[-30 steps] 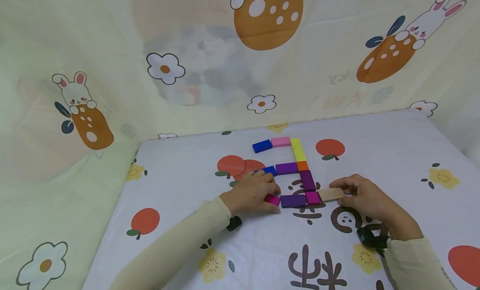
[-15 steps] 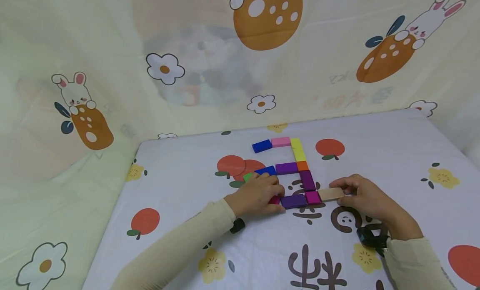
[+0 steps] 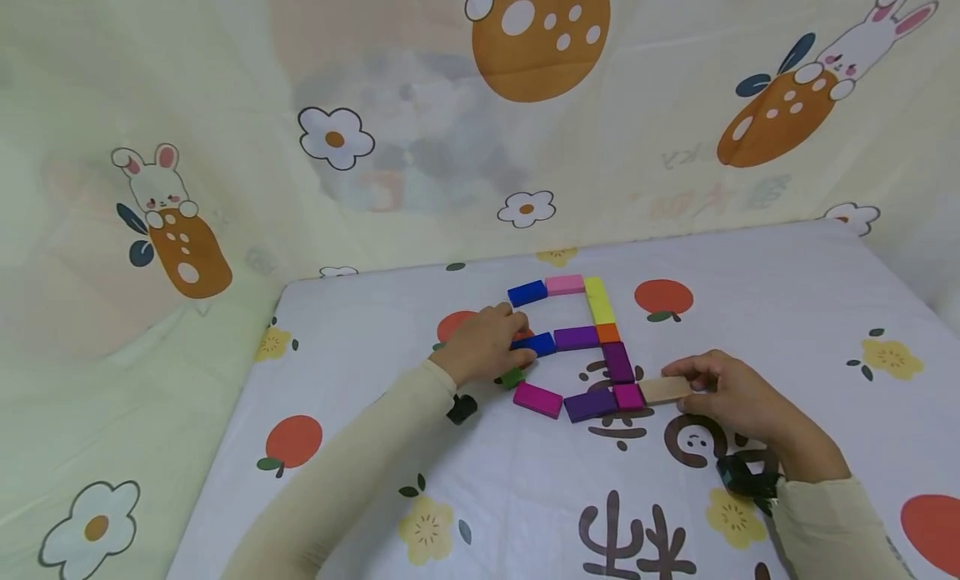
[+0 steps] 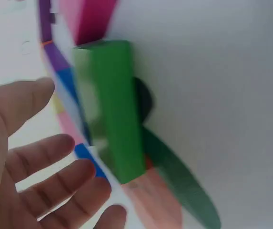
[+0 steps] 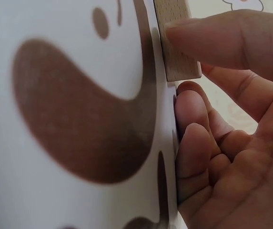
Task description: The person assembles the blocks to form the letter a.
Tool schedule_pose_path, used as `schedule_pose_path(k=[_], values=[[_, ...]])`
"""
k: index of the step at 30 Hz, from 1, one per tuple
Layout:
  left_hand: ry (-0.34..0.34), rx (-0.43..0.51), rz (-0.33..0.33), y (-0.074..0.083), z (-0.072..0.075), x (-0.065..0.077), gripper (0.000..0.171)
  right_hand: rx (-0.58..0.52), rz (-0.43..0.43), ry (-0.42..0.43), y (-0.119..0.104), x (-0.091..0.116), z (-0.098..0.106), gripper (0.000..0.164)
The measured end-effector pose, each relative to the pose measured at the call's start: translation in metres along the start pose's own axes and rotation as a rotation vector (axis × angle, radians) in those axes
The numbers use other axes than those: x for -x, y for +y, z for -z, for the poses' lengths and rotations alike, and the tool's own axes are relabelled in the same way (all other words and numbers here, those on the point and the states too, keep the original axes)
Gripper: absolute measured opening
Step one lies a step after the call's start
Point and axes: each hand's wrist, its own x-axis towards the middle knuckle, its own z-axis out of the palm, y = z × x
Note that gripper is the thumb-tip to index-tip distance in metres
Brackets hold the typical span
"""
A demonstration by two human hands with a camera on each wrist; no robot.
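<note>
My left hand point(image 3: 483, 342) hovers loosely around the middle blue block point(image 3: 537, 345) and the green block point(image 3: 512, 378). In the left wrist view its fingers are spread with nothing between them, beside the green block point(image 4: 119, 114). My right hand point(image 3: 735, 397) pinches the outer end of a plain wooden block point(image 3: 664, 389); the thumb lies on that block point(image 5: 181, 62) in the right wrist view. A magenta block point(image 3: 537, 400) lies slanted, a small gap from the dark purple block point(image 3: 590, 405). A small magenta block point(image 3: 628, 397) joins this one to the wooden block.
The row of blocks continues with plum point(image 3: 618, 362), orange point(image 3: 608, 333), yellow point(image 3: 599, 300), pink point(image 3: 565, 285) and blue point(image 3: 527, 293) pieces, plus a purple block point(image 3: 576, 338) branching left. They lie on a white printed tablecloth point(image 3: 360, 347), with a patterned curtain point(image 3: 405, 230) behind.
My left hand has left the magenta block and moved back and left to the green and blue blocks. The magenta block now shows whole. My right hand keeps its pinch on the wooden block.
</note>
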Motion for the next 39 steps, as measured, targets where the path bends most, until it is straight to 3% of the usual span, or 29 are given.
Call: schedule_pose_path(k=[5,21,31,36,39], values=[[-0.060,0.001,-0.002,-0.004,-0.007,-0.005,0.043,-0.010,-0.004,-0.005,-0.001,0.000,-0.002,0.036],[-0.027,0.070,0.016,-0.002,-0.017,-0.006,0.039,0.005,0.010,-0.005,0.001,0.000,-0.002,0.036],[0.000,0.082,0.087,0.001,-0.021,-0.003,0.044,0.004,0.009,-0.003,0.002,-0.001,-0.002,0.036],[0.002,0.085,0.185,0.006,-0.021,0.005,0.063,0.000,0.004,-0.008,0.001,0.000,-0.001,0.036],[-0.007,0.113,0.202,0.010,-0.021,0.008,0.070,0.011,-0.010,-0.005,0.000,0.000,-0.001,0.037]])
